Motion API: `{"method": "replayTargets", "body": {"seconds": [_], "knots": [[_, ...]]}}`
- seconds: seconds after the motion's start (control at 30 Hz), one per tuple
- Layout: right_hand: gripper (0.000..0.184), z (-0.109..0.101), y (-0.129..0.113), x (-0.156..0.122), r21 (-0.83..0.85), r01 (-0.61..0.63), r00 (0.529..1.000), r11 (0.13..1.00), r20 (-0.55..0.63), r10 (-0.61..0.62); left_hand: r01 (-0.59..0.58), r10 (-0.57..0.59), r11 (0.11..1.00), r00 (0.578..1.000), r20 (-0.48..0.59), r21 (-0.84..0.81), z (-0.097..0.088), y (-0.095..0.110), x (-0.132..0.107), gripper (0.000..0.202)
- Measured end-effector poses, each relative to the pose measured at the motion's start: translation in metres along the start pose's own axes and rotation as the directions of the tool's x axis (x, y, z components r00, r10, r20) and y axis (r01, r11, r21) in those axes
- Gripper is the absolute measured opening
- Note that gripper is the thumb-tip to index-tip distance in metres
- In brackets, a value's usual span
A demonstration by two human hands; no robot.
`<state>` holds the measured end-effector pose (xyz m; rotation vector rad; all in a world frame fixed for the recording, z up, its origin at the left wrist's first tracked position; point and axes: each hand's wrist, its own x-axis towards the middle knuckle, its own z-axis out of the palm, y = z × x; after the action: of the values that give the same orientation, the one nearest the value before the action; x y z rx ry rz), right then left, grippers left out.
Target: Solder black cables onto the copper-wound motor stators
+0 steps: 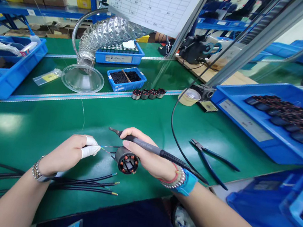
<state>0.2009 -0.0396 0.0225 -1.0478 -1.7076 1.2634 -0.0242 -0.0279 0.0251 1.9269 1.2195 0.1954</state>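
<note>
My left hand, with white covers on the thumb and a fingertip, is closed in a pinch on a thin blue wire. Dark leads run from a round motor stator with copper windings towards that pinch. My right hand grips a soldering iron like a pen, its tip pointing left above the leads. Against the stator's right side lie the lower fingers of this hand; whether they hold it is hidden. Below my left wrist, several black cables with coloured stripped ends lie on the green bench.
Cutting pliers lie right of my right hand, near the iron's cord. A clear fume hood, a small blue bin and several stators stand behind. A large blue tray of stators is at right.
</note>
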Motion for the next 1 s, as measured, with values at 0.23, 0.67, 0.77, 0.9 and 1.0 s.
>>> {"method": "replayTargets", "body": {"seconds": [0.23, 0.67, 0.77, 0.9, 1.0], "knots": [[0.027, -0.002, 0.044, -0.004, -0.433, 0.406, 0.914, 0.805, 0.214, -0.345, 0.018, -0.010, 0.997, 0.996, -0.093, 0.081, 0.011, 0.003, 0.007, 0.035], [0.024, 0.006, 0.065, -0.002, -0.479, 0.368, 0.907, 0.797, -0.005, -0.421, 0.081, -0.256, 0.867, 0.919, -0.300, -0.492, 0.023, -0.011, 0.019, 0.036], [0.031, 0.010, 0.064, 0.003, -0.466, 0.322, 0.927, 0.824, -0.024, -0.375, 0.104, -0.185, 0.911, 0.968, -0.172, -0.399, 0.028, -0.007, 0.019, 0.032], [0.034, 0.016, 0.066, 0.005, -0.444, 0.289, 0.931, 0.848, -0.075, -0.356, 0.145, -0.185, 0.951, 0.975, -0.125, -0.272, 0.039, 0.003, 0.022, 0.029], [0.031, 0.023, 0.067, 0.006, -0.427, 0.318, 0.907, 0.846, -0.123, -0.403, 0.139, -0.198, 0.924, 0.971, -0.137, -0.355, 0.044, 0.005, 0.026, 0.025]]}}
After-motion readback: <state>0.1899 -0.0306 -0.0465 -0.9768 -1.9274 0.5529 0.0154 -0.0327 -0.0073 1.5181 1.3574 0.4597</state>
